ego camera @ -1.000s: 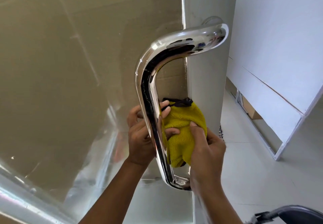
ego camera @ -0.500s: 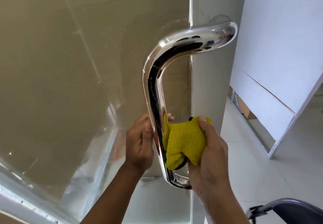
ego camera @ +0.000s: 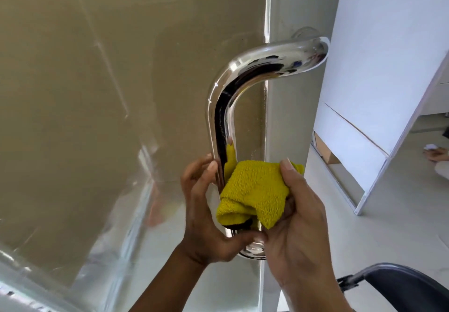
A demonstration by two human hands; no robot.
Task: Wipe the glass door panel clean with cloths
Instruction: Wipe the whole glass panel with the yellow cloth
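Observation:
The glass door panel point(ego camera: 102, 107) fills the left of the view, with a curved chrome pull handle point(ego camera: 220, 107) near its right edge. A bunched yellow cloth point(ego camera: 255, 190) with a dark trim is wrapped round the lower part of the handle. My right hand point(ego camera: 298, 219) grips the cloth from the right, thumb on its top edge. My left hand point(ego camera: 201, 212) curls round the handle's lower part from the left, fingers behind the bar and thumb under the cloth. The handle's lower bend shows between my two hands.
A pale door frame post point(ego camera: 284, 117) stands right of the glass. A white board point(ego camera: 379, 73) leans at the right over a light tiled floor point(ego camera: 364, 238). A dark chair part point(ego camera: 398, 285) shows at the lower right. Another person's hand point(ego camera: 435, 153) is at the far right.
Both hands and the cloth have slid down the handle toward its lower bend. My left thumb has come round under the cloth. The view has shifted left, so the handle sits further right.

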